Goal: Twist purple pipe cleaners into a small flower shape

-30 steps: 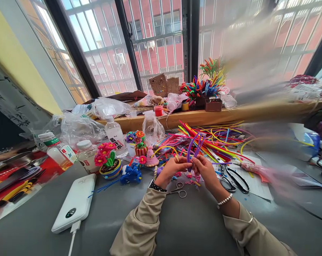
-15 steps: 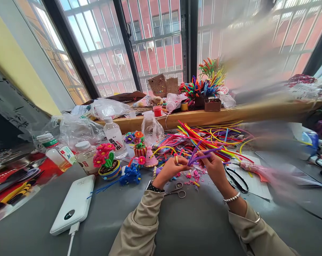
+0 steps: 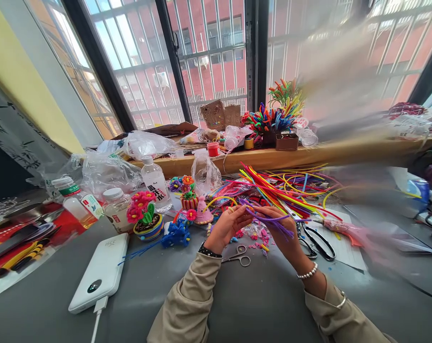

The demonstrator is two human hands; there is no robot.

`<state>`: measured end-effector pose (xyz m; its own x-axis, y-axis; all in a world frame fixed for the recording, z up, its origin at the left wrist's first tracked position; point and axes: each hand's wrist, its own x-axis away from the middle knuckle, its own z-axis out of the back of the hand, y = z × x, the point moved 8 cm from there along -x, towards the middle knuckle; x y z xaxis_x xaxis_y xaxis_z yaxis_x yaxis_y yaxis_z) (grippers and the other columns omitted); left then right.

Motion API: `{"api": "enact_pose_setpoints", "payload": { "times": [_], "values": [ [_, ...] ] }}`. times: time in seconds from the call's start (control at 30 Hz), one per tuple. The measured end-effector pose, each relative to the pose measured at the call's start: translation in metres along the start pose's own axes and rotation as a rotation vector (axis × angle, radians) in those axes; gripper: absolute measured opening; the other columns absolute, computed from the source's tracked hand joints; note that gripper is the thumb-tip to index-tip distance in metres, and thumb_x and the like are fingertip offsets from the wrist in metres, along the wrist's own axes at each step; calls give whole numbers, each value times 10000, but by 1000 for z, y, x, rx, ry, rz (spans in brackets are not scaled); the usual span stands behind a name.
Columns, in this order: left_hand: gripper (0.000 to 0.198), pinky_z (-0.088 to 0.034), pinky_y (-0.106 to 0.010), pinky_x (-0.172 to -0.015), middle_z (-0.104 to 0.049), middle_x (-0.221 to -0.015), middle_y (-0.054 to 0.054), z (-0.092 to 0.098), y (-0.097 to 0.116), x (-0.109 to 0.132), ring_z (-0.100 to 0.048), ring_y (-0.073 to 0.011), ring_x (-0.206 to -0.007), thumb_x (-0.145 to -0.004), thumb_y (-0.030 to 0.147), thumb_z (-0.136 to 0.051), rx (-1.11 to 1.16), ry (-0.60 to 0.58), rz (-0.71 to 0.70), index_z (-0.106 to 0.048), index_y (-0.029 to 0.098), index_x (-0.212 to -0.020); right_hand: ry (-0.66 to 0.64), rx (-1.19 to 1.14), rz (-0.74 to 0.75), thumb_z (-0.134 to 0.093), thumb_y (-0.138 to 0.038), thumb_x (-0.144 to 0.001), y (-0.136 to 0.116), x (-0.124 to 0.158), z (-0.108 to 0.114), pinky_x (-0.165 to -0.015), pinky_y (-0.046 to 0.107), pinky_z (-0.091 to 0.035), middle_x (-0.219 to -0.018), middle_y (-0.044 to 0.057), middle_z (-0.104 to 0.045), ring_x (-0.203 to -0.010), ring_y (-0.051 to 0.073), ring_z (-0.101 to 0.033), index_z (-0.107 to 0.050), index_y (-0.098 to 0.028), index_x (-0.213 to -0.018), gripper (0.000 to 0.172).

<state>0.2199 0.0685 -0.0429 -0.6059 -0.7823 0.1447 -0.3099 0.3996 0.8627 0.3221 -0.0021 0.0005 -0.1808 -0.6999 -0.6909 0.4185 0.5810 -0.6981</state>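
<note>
- A barred window [image 3: 219, 71] is rising behind a wooden ledge [image 3: 180, 166], which is running along the far edge of the grey table [image 3: 253, 305].
- On the ledge, a dark pot [image 3: 269, 138] is holding many-coloured fuzzy stems [image 3: 268, 118]; a small brown box [image 3: 286, 142] is sitting beside it, its contents too small to tell.
- Toward the table's far left corner, a green-labelled bottle [image 3: 72, 204] is holding amber liquid.
- Farther right, a striped pot [image 3: 148, 233] is holding brown filling and pink flowers [image 3: 142, 205].
- Purple stems [image 3: 275, 222] are hanging above the table's middle, well in from the far edge.
- The left hand [image 3: 227, 228] is pinching their left end between fingertips.
- The right hand [image 3: 278, 233] is curling behind them; whether its fingers are gripping, I cannot tell.
</note>
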Motion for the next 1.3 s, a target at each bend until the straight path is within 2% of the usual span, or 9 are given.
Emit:
{"api": "enact_pose_setpoints", "payload": {
  "times": [0.2,0.33,0.47,0.53,0.6,0.7,0.93,1.17,1.3],
  "values": [
    [66,-475,-225,-710,-651,-722,-26,-2,3,1,-616,-103,-685,-692,157,-586,142,-39,-9,-562,125,-745,-11,-71,-24,-523,-310,-765,-1,-3,-2,-824,374,-437,-975,56,-617,-929,204,-555,-620,-240,-970,238],
    [115,-476,-206,-660,-644,-707,4,1,20,5,-608,-88,-654,-645,168,-632,166,22,-153,-546,151,-719,-103,-112,-130,-514,-318,-759,12,-3,-6,-796,352,-451,-1017,74,-601,-926,206,-556,-588,-215,-1026,296],
    [162,-464,-191,-641,-628,-679,33,10,44,13,-589,-70,-634,-612,184,-660,82,121,-420,-564,158,-741,125,-53,-374,-473,-353,-771,43,2,21,-707,343,-478,-912,83,-629,-760,181,-592,-590,-176,-979,297],
    [167,-456,-194,-650,-624,-677,27,10,52,17,-580,-72,-640,-610,202,-660,-13,150,-526,-578,150,-746,226,-35,-403,-468,-369,-772,47,4,33,-683,336,-481,-865,77,-633,-720,172,-591,-585,-168,-962,300],
    [173,-444,-195,-639,-619,-671,18,7,54,21,-569,-78,-636,-598,213,-666,-140,172,-593,-588,142,-735,252,-21,-369,-483,-365,-767,40,2,38,-674,319,-482,-875,70,-629,-738,169,-588,-580,-178,-963,288],
    [177,-431,-204,-604,-604,-651,8,-2,52,24,-553,-92,-616,-581,228,-675,-317,179,-618,-590,136,-706,165,-17,-221,-500,-322,-769,14,-6,28,-697,302,-482,-942,59,-612,-829,170,-574,-571,-205,-989,259],
    [156,-430,-245,-666,-634,-739,-38,-30,47,35,-561,-147,-692,-647,274,-618,-669,57,-644,-632,161,-752,10,174,61,-468,-235,-801,-32,-8,7,-750,311,-464,-957,40,-592,-838,161,-563,-545,-244,-1060,271],
    [147,-415,-253,-708,-645,-770,-43,-44,41,33,-558,-160,-727,-689,276,-575,-814,-82,-625,-660,183,-764,58,208,34,-458,-246,-801,-32,-9,11,-652,261,-484,-842,32,-619,-766,148,-576,-591,-217,-872,154],
    [142,-414,-259,-703,-632,-748,-39,-23,50,32,-552,-161,-708,-666,288,-600,-779,146,-687,-650,184,-748,87,390,-148,-470,-325,-779,-8,-5,44,-638,267,-471,-890,47,-619,-734,155,-583,-575,-193,-921,221]
  ]
}}
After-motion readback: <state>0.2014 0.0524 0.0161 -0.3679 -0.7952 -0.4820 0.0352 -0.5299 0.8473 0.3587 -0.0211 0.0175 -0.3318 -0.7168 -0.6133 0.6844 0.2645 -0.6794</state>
